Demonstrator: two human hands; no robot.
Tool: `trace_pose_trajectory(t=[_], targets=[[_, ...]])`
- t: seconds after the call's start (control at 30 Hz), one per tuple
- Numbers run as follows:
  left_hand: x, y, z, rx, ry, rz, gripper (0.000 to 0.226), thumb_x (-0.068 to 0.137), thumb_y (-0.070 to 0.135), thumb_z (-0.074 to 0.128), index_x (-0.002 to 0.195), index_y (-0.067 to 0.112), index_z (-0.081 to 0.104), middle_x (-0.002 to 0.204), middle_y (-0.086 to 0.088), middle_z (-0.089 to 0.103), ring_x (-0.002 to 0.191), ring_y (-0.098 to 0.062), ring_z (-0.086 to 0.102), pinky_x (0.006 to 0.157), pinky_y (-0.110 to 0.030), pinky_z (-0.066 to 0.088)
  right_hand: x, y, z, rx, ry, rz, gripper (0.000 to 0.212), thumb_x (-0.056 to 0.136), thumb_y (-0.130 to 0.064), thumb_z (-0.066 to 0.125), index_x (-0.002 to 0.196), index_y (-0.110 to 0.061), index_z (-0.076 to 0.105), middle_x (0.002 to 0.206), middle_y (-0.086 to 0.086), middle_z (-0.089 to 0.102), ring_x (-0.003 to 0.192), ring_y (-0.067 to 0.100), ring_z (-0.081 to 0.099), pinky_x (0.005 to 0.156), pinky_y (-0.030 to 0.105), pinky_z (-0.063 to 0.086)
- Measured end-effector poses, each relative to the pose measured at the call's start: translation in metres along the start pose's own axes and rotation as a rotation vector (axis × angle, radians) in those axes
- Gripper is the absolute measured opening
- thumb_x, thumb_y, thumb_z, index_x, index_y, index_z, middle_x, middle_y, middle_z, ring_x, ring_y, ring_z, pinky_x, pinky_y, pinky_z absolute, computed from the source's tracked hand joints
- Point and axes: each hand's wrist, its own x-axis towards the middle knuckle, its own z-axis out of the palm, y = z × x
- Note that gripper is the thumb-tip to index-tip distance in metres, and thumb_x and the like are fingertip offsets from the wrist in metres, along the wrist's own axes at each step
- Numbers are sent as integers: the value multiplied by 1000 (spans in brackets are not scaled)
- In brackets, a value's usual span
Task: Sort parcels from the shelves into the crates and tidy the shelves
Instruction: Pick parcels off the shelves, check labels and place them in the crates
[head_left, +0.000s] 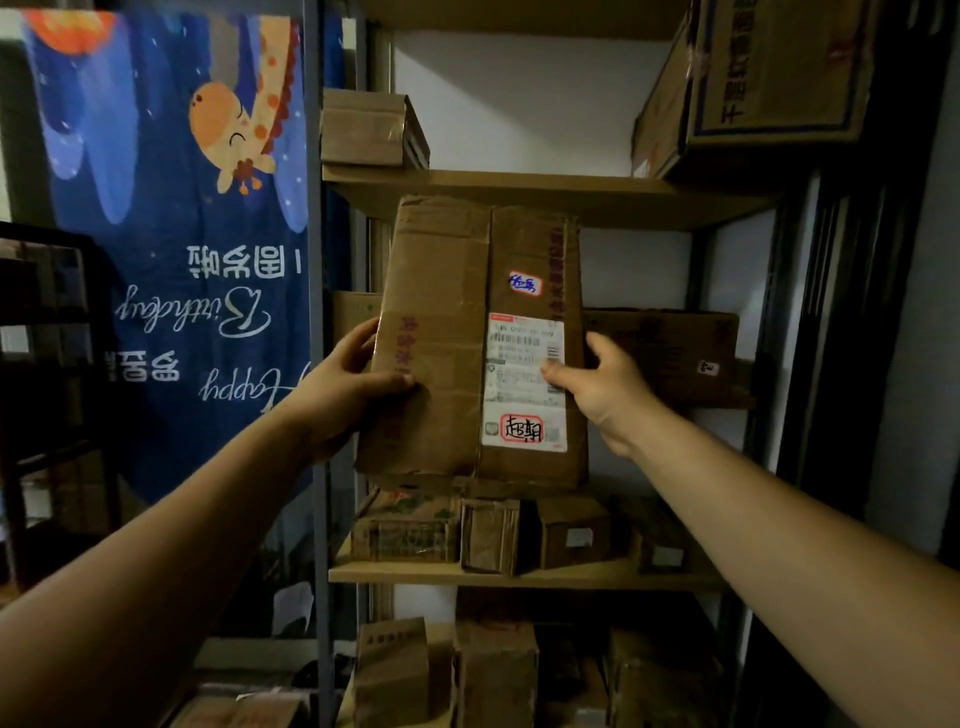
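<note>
Parcel (441, 322), a flat brown cardboard box, stands upright in front of the shelving, held up between our two hands. Our left grip (348, 384) clasps its left edge, thumb across the front face. Our right grip (602, 389) clasps the right edge, thumb pressing on the white shipping label (524, 384), which bears a red-ringed handwritten sticker near its foot. We cannot tell whether the parcel's bottom edge touches anything. Behind it to the right a wide box (670, 343) lies on a shelf. Below, we see a row of small boxes (571, 535) on the lower shelf board (519, 578). A blue banner (171, 260) with a cartoon giraffe hangs upside down at the left
</note>
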Motion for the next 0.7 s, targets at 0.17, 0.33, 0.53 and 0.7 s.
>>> trace_pose_trajectory(t=[0.17,0.33,0.53,0.7], targets=[[-7,-2,-4,-12,-35,42,77,73,9,64,138,39,37,129,-2,52,110,-25,58,78,-38,52,-12,3,-2,88,-113,9,62,87,5,55,140,-27,41,113,3,67,95,20,69,70,36,59],[-17,-2,-5,0,60,114,70,83,6,59,141,36,33,115,0,54,99,-19,61,70,-31,51,-27,-1,1,53,-116,-50,58,86,4,59,135,-23,44,111,1,66,98,19,67,81,42,57],[-31,-2,-4,8,92,191,83,59,20,80,128,45,41,114,2,57,99,-16,63,71,-29,55,-45,-8,-2,96,-101,-151,50,87,2,58,124,-31,49,106,-4,69,89,13,71,68,32,58],[-43,-4,-4,-16,83,252,68,58,33,84,114,51,49,117,2,57,93,-9,67,68,-26,57,-57,-7,-7,118,-125,-200,55,87,4,57,132,-28,47,106,-5,70,92,12,70,69,30,58]])
